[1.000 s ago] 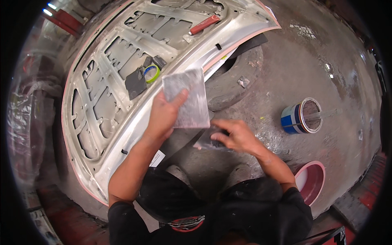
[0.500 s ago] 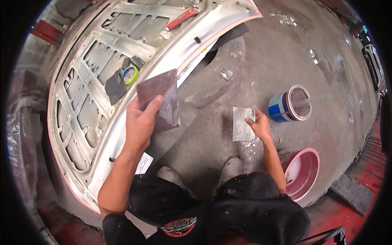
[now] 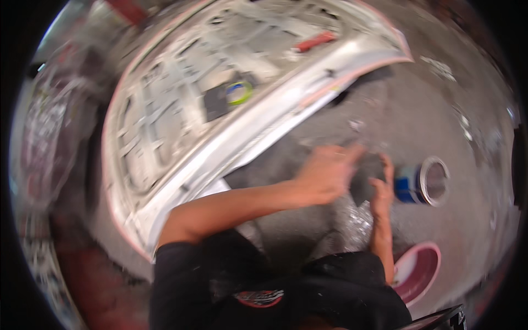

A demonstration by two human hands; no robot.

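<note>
One dark sheet [image 3: 363, 182], right hand [image 3: 380, 193] holding it, left hand [image 3: 327, 175], grip unclear, blue-labelled can [image 3: 408, 186], blurred shirt emblem [image 3: 259, 298]

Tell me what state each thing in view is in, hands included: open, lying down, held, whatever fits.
Left hand: fingers stretched toward the right hand, blurred; grip unclear.
Right hand: seems to hold a dark sheet.
Dark sheet: between the hands, blurred.
Metal panel: ribbed side up.
Tape roll: lying on the panel.
Red tube: lying on the panel.
Can: open.
Pink bucket: open.
</note>
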